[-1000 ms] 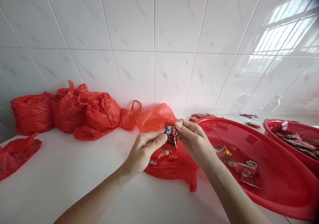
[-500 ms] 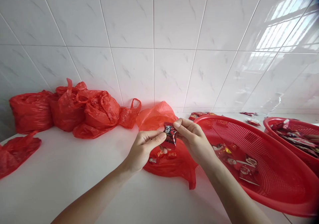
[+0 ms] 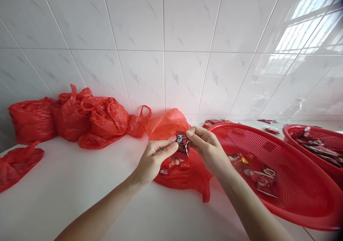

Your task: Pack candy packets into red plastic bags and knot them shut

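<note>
Both hands pinch one small dark red snack packet (image 3: 182, 145) with white and black printing. My left hand (image 3: 155, 159) grips its left edge between thumb and fingers. At the upper right corner, the thumb and fingertips of my right hand (image 3: 207, 146) are closed on it. Beneath the packet lies an open red plastic bag (image 3: 184, 184), its mouth spread toward the wall. Several packets show in the bag, among them a small packet (image 3: 164, 171) left of centre. The hands cover part of the bag.
A large red mesh basket (image 3: 302, 184) with several snack packets stands at right. Beyond it is a second red basket (image 3: 292, 130) of packets. Filled red plastic bags (image 3: 107, 119) line the wall at left. A flat red bag (image 3: 21, 164) lies at the left edge. A clear bottle (image 3: 296, 109) stands behind.
The packet stays pinched in both hands, almost unmoved. The view has shifted very slightly. A finger-like shape at the far right basket is out of sight now.
</note>
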A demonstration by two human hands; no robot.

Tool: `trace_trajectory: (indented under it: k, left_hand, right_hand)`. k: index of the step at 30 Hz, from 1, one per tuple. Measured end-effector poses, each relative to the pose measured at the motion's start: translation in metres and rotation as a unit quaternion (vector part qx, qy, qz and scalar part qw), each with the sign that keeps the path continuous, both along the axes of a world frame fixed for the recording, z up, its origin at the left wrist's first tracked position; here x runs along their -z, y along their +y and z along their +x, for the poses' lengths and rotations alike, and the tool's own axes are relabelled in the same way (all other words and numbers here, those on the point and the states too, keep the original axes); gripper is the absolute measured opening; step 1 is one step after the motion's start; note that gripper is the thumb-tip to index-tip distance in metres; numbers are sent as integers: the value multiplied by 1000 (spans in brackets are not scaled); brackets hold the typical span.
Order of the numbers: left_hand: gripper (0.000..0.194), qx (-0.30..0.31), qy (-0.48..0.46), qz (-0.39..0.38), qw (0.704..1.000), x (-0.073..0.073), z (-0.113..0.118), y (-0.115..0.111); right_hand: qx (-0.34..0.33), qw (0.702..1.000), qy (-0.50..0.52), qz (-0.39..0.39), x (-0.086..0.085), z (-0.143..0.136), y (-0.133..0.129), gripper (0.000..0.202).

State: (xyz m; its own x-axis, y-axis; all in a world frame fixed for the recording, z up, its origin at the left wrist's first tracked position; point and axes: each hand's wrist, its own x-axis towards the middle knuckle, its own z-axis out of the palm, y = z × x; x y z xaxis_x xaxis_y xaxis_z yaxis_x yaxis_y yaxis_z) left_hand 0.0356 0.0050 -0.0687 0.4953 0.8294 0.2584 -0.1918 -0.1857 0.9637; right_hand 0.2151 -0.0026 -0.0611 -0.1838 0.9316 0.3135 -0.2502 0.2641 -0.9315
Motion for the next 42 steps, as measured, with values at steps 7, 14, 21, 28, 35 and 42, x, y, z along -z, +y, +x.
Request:
trace_trajectory:
  k: [7, 14, 21, 28, 35, 42]
  left_hand:
    - [32, 10, 0, 18, 1000, -2, 0, 1]
    - [32, 8, 52, 40, 998, 4, -1, 15]
    - [30, -139, 270, 212, 929, 23, -21, 54]
    - [25, -101, 411, 271, 865, 22, -34, 58]
    - [30, 0, 634, 190, 750, 26, -57, 71]
    - [56, 25, 663, 114, 740, 48, -41, 78]
  right_hand:
    - [35, 999, -20, 24, 0, -1, -4, 29]
    - [154, 967, -165, 116, -2, 0, -6, 28]
    - [163, 845, -484, 157, 10, 2, -1, 24]
    - [118, 724, -671, 106, 27, -5, 7, 26]
    - [-77, 685, -719, 84, 38, -10, 3, 27]
    - [-101, 661, -743, -9, 61, -17, 11, 92]
